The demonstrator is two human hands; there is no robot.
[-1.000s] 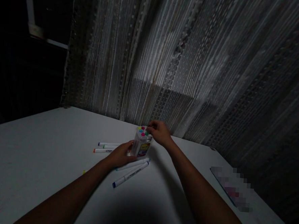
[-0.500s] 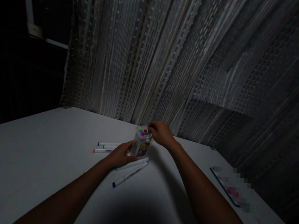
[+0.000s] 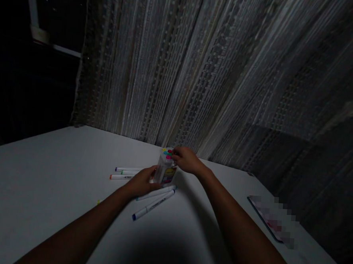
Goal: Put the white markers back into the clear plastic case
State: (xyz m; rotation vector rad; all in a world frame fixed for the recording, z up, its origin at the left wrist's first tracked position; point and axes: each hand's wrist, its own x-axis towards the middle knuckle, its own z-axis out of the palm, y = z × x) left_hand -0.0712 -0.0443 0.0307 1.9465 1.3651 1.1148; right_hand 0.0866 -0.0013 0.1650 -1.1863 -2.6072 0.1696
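Note:
A clear marker box [image 3: 165, 172] stands upright on the white table [image 3: 41, 187], with coloured marker caps showing at its top. My left hand [image 3: 142, 182] is wrapped round the box's lower left side and holds it steady. My right hand [image 3: 186, 159] is at the box's top right, fingers curled and pinched on the marker caps [image 3: 168, 153]. Two loose markers [image 3: 152, 200] with blue ends lie just in front of the box. Three more markers [image 3: 125, 173] lie side by side to its left.
A grey patterned curtain [image 3: 215, 78] hangs right behind the table. A flat dark object, blurred out, [image 3: 271, 219] lies at the table's right edge. A dark window frame [image 3: 44, 40] is at the upper left. The room is dim.
My right hand has slid slightly left and down onto the caps at the box's top. The left hand and the box have stayed in place.

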